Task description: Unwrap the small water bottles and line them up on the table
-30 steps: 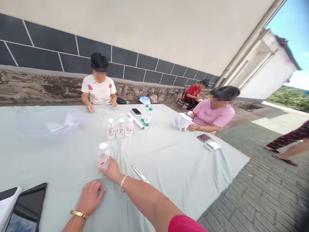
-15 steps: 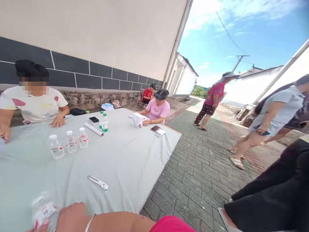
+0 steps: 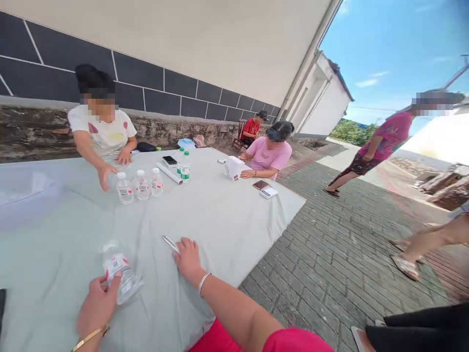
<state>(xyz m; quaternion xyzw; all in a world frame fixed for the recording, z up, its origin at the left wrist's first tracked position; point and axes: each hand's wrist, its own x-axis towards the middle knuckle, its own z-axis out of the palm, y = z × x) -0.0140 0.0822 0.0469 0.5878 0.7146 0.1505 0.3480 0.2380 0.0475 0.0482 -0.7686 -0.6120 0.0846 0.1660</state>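
Observation:
My left hand [image 3: 95,302] is closed around the side of a clear plastic bottle [image 3: 119,269] with a white cap and a red-and-white label. The bottle is slightly blurred; I cannot tell whether its base rests on the cloth. To the right, my right hand [image 3: 188,260], with a silver bangle at its wrist, lies over a utility knife [image 3: 170,242]. Its fingers cover the rear of the knife, while the front end sticks out toward the upper left.
Beyond stand several clear bottles: one white-capped bottle [image 3: 142,187] in a row and a green-capped bottle [image 3: 185,168]. A co-worker's hand [image 3: 105,177] reaches beside the row. A paper roll [image 3: 169,173], phone [image 3: 169,161] and plastic bin [image 3: 27,205] share the cloth-covered table [image 3: 220,220].
My right hand has gone from the bottle to the utility knife. My left hand has come into view holding the bottle. The view has shifted left, and the co-worker's arm now reaches toward the bottles.

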